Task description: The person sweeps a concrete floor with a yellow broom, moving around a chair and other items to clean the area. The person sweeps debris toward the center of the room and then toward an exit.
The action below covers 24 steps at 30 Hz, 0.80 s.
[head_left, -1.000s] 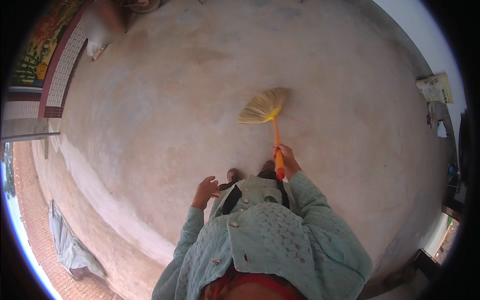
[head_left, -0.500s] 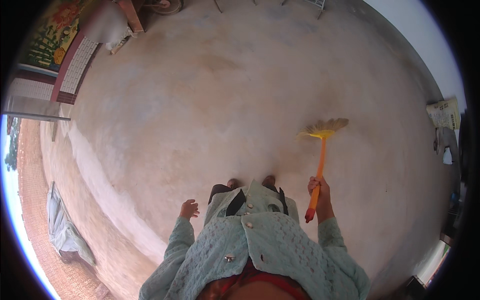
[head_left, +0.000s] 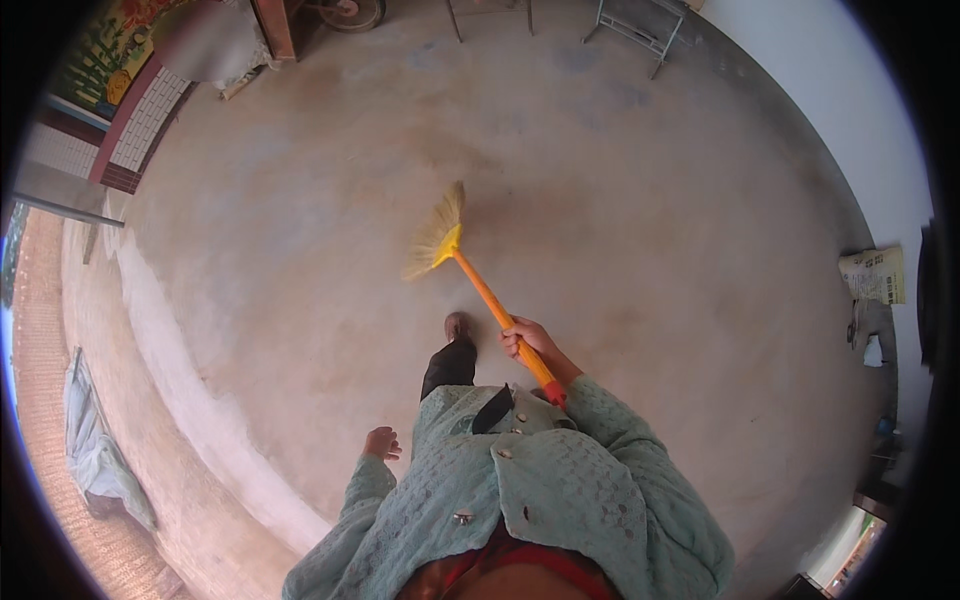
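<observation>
A broom (head_left: 484,286) with an orange handle, a red end cap and a fan of pale bristles reaches out in front of me. My right hand (head_left: 528,342) is closed around the lower part of its handle. The bristle head points up and to the left, over the concrete floor (head_left: 640,230); whether it touches the floor I cannot tell. At my left side hangs my left hand (head_left: 382,444), holding nothing, its fingers loosely curled but apart. One shoe (head_left: 458,326) shows ahead of my jacket.
A metal-legged stand (head_left: 636,36) and a wheel (head_left: 352,12) are at the far side. Along the right wall lie a printed sack (head_left: 872,276) and a white bottle (head_left: 874,351). A greyish sheet (head_left: 102,440) lies at the left, beyond a pale floor strip.
My right hand has swung the broom leftward, so its head went from the right to the middle. I have stepped forward with one foot. My left hand has dropped slightly.
</observation>
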Tool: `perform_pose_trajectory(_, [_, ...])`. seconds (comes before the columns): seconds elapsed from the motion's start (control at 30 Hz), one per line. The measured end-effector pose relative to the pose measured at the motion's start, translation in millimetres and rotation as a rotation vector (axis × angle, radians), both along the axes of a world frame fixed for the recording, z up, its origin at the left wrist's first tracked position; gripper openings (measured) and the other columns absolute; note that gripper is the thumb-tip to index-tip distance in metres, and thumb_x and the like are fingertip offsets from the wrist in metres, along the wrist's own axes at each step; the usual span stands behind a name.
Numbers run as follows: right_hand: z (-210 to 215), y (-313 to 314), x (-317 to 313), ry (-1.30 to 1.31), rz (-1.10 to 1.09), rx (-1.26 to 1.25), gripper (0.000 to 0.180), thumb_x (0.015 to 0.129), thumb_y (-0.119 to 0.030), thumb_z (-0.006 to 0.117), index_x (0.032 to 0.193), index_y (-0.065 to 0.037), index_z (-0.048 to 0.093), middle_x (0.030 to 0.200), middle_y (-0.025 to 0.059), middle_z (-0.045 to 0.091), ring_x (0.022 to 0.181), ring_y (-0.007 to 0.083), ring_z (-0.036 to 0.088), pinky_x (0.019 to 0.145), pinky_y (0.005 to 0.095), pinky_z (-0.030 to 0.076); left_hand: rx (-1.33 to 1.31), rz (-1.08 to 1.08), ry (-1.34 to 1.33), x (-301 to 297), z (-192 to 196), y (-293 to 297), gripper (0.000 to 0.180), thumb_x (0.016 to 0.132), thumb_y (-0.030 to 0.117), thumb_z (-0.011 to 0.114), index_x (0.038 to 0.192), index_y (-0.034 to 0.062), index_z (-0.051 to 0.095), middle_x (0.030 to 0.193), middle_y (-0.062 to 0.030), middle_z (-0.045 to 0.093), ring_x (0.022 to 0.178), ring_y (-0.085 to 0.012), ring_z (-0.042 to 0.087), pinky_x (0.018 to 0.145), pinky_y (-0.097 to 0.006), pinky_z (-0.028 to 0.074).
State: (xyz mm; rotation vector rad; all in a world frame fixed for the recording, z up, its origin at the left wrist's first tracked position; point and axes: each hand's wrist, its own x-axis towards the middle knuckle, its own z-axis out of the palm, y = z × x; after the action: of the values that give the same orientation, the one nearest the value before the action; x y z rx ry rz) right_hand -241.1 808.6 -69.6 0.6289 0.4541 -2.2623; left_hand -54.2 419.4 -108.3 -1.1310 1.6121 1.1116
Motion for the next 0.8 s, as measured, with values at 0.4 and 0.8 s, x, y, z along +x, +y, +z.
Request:
perform_pose_trajectory(0.4, [-15, 90, -42, -0.244, -0.218, 0.314, 0.01, 0.075, 0.0, 0.044, 0.083, -0.004, 0.041, 0.068, 0.0054, 0.044, 0.051, 0.0066, 0.043, 0.044, 0.0183, 0.041, 0.069, 0.137, 0.243, -145, -16, 9, 0.037, 0.076, 0.01, 0.048, 0.112, 0.0005, 0.043, 0.071, -0.0113, 0.054, 0.051, -0.0187, 0.056, 0.04, -0.032, 0.048])
perform_pose_trajectory(0.8, [59, 149, -58, -0.21, -0.669, 0.047, 0.01, 0.078, -0.004, 0.042, 0.081, 0.005, 0.041, 0.059, 0.0011, 0.04, 0.048, 0.0072, 0.042, 0.046, 0.0175, 0.041, -0.089, 0.219, 0.222, -217, 12, -2, 0.038, 0.076, 0.012, 0.048, 0.113, 0.0042, 0.043, 0.071, -0.0104, 0.054, 0.052, -0.019, 0.056, 0.043, -0.033, 0.048])
